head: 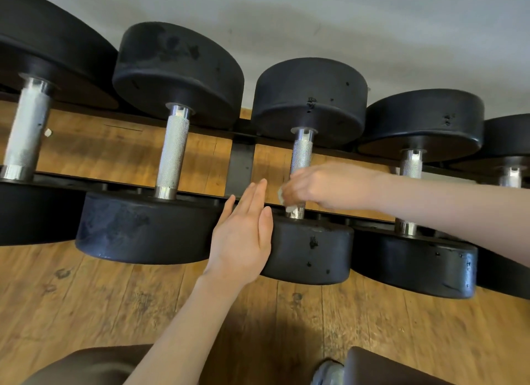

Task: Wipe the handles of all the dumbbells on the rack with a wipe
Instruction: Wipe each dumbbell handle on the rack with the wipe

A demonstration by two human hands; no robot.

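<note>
Fingers of right hand (318, 187) curled round wipe (282, 197) on third of five dumbbells' handle (301, 155); left hand (241, 241) flat, fingers straight.

Soft, even daylight fills the room. The rack (240, 161) throws broad dim shadows on the wooden floor (86, 293) below it. Chrome handles glint faintly. Both hands smear with motion blur, and the dumbbell row bows at the edges.

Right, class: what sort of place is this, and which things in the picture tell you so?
Most likely a gym or weights room. Black dumbbells with metal handles sit in a row on a rack, over a wooden floor, and a right hand wipes one handle.
</note>
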